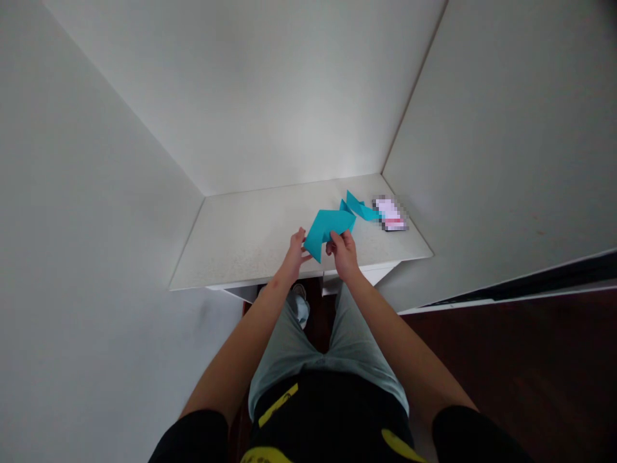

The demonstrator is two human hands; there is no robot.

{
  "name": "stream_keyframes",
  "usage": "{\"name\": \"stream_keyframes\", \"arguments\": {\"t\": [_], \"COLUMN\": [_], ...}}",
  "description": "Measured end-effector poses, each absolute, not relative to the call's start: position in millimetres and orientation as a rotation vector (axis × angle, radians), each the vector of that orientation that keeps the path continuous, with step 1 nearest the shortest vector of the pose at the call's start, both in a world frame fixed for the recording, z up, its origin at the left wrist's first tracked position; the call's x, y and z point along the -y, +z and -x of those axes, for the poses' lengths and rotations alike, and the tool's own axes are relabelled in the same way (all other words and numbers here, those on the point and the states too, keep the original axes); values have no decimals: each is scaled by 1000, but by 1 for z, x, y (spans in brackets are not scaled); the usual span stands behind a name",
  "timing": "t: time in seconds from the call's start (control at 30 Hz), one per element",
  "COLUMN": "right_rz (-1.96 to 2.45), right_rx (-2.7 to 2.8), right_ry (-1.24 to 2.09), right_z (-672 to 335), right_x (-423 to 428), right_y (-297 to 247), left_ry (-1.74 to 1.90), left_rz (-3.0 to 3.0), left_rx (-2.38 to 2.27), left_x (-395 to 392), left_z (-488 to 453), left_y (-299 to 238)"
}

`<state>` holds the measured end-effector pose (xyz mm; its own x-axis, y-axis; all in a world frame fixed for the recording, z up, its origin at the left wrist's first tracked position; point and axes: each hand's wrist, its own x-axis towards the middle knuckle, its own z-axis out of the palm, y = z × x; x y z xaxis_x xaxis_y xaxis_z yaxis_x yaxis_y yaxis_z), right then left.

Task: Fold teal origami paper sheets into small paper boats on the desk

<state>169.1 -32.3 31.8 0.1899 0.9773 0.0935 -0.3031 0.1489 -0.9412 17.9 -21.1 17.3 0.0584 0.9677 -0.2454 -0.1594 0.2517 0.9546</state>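
Note:
A folded piece of turquoise paper [330, 225] is held up over the front part of the white tabletop, its creased shape bent downward at the left. My right hand [345, 254] pinches its lower edge between thumb and fingers. At the paper's left edge is my left hand [295, 252], with fingers stretched and apart; whether its fingertips touch the paper I cannot tell. Just behind lies a second folded turquoise paper piece [362, 209], with a pointed end sticking up. The held paper partly overlaps the view of it.
The narrow white tabletop [241, 238] is bounded by walls at the left, back and right. A phone [390, 213], its screen blurred out, lies at the right end beside the second paper. Below the front edge are my legs and a dark red floor [520, 373].

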Motion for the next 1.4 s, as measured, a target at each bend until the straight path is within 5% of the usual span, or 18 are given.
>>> {"name": "stream_keyframes", "arguments": {"t": [0.2,0.77,1.4], "right_rz": [1064,1153,1081], "right_rx": [1098,1928,1752], "right_ry": [1040,759,682], "right_z": [-175,-206,-201], "right_x": [30,22,36], "right_y": [37,46,57], "left_ry": [1199,1176,1110], "left_rz": [-1446,-1334,-1113], "left_rx": [-1107,-1189,-1149], "left_x": [57,60,49], "left_z": [-19,-14,-7], "left_y": [18,22,27]}}
